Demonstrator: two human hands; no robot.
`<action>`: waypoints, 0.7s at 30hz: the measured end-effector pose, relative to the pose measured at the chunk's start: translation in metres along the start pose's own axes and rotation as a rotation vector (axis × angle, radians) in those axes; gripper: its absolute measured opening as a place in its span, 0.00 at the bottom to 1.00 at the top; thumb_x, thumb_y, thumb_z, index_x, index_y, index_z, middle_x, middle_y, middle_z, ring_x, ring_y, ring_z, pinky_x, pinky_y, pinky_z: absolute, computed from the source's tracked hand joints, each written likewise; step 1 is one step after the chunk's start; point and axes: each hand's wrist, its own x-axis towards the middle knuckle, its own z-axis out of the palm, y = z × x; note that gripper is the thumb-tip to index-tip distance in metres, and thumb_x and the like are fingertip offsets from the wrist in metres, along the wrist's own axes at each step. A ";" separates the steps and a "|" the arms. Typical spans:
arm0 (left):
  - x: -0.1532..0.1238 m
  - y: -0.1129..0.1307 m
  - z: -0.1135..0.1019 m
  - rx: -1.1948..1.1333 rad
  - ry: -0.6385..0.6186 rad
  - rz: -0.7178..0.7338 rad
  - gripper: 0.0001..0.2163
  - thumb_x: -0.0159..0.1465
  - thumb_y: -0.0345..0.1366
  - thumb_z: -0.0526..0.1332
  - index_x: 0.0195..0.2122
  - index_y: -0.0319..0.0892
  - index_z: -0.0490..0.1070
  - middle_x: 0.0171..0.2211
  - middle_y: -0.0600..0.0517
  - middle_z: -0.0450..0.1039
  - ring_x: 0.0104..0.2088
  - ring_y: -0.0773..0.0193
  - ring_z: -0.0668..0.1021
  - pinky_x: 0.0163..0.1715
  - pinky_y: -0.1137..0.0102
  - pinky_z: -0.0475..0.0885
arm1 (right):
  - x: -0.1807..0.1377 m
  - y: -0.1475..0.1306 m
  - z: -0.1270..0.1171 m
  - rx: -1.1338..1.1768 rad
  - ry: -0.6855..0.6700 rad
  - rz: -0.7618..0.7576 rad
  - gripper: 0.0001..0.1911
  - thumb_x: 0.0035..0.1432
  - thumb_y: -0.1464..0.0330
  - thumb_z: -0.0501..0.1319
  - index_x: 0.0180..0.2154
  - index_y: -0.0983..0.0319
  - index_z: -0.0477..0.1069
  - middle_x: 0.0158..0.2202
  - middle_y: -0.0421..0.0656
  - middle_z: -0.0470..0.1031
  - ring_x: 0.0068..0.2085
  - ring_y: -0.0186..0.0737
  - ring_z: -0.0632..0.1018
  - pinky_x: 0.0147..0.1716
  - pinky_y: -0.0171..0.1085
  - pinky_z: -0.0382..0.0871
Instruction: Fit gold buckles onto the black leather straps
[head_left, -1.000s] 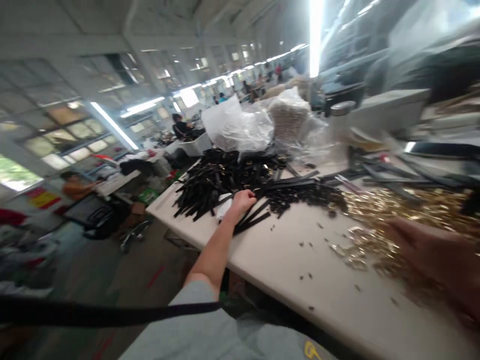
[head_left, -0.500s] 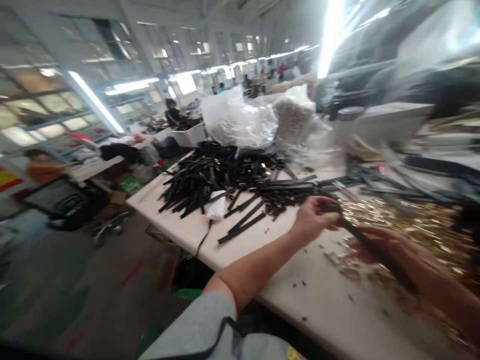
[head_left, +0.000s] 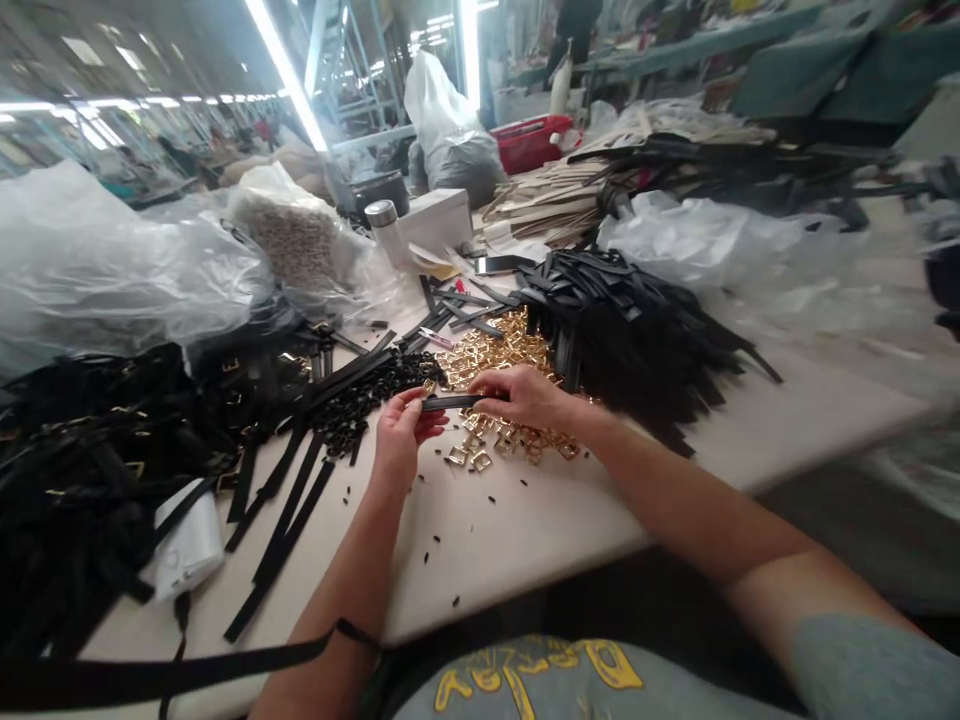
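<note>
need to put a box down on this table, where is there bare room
Barest patch: the table near edge, between the forearms, below the gold buckles, with only small black bits scattered. A second strip lies at the right edge, beyond the black strap pile. Crowded: the left side under black straps and plastic bags, and the middle where both hands hold a strap.

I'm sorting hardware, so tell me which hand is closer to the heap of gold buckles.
Right. The right hand hovers directly over the near edge of the gold buckles, pinching the black strap; the left hand holds the strap's other end, off to the pile's left.
</note>
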 end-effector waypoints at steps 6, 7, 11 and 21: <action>-0.006 -0.005 0.014 -0.043 -0.061 -0.046 0.25 0.58 0.38 0.61 0.57 0.39 0.60 0.30 0.48 0.78 0.27 0.61 0.81 0.25 0.72 0.75 | 0.000 -0.007 0.017 -0.088 0.118 -0.050 0.13 0.56 0.64 0.64 0.42 0.61 0.75 0.37 0.42 0.78 0.35 0.35 0.75 0.36 0.33 0.63; -0.006 -0.007 0.015 -0.035 -0.070 -0.044 0.26 0.58 0.39 0.62 0.57 0.39 0.60 0.31 0.48 0.78 0.28 0.61 0.81 0.26 0.72 0.75 | 0.000 -0.007 0.019 -0.070 0.124 -0.053 0.12 0.57 0.64 0.64 0.42 0.62 0.75 0.37 0.42 0.78 0.36 0.35 0.75 0.36 0.33 0.63; -0.008 -0.011 0.018 0.003 -0.089 -0.006 0.29 0.57 0.43 0.62 0.59 0.41 0.58 0.34 0.49 0.78 0.33 0.60 0.81 0.29 0.70 0.76 | 0.001 -0.004 0.022 0.018 0.137 -0.028 0.11 0.56 0.65 0.64 0.41 0.62 0.75 0.37 0.42 0.78 0.37 0.35 0.76 0.38 0.33 0.64; -0.008 -0.013 0.021 0.077 -0.099 0.106 0.31 0.59 0.47 0.61 0.62 0.43 0.56 0.34 0.50 0.75 0.34 0.60 0.80 0.35 0.68 0.74 | 0.001 -0.008 0.018 -0.013 0.166 -0.020 0.05 0.54 0.69 0.65 0.34 0.63 0.75 0.32 0.41 0.77 0.32 0.33 0.74 0.33 0.32 0.61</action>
